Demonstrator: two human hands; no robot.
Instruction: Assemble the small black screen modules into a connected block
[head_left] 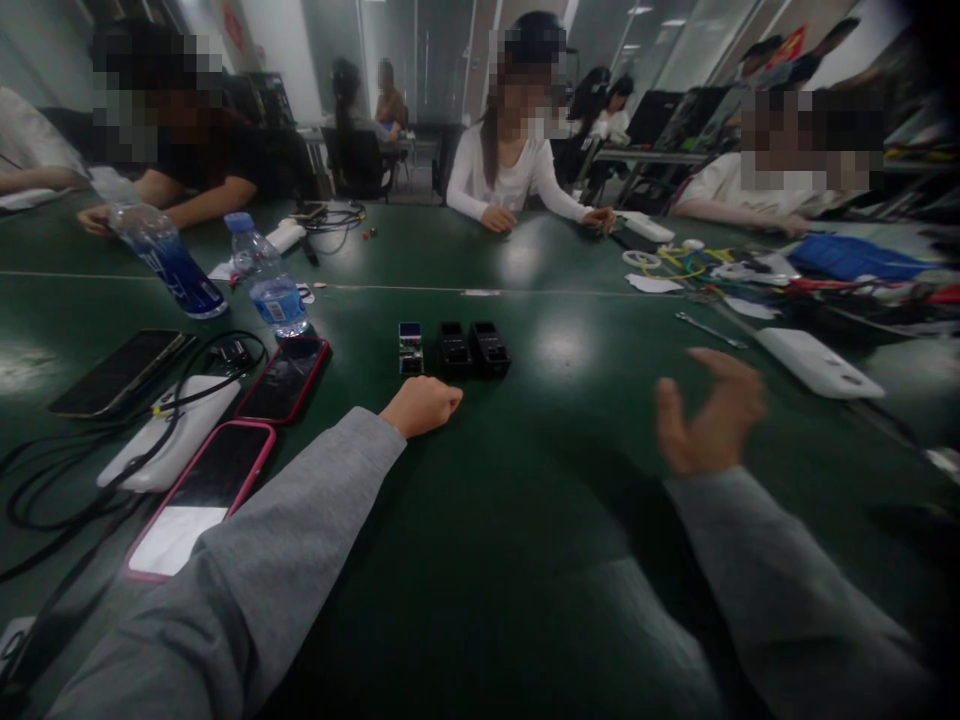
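Observation:
My left hand (424,405) is closed in a fist low over the green table, its palm side turned from view; whether anything is inside is hidden. Just beyond it stand a small circuit board with a screen (410,348) and two small black boxes (453,350) (490,350), side by side in a row. None of these is visibly gripped. Off to the right, my right hand (712,415) is raised above the table, slightly blurred, with thumb and fingers apart and nothing between them.
At left lie a pink-framed phone (217,465), a red-edged phone (285,380), a white power bank (169,435) and black cables. Two bottles (274,295) (169,255) stand behind. A wrench (709,330), white device (817,362) and tangled wires are at right. Several people sit opposite.

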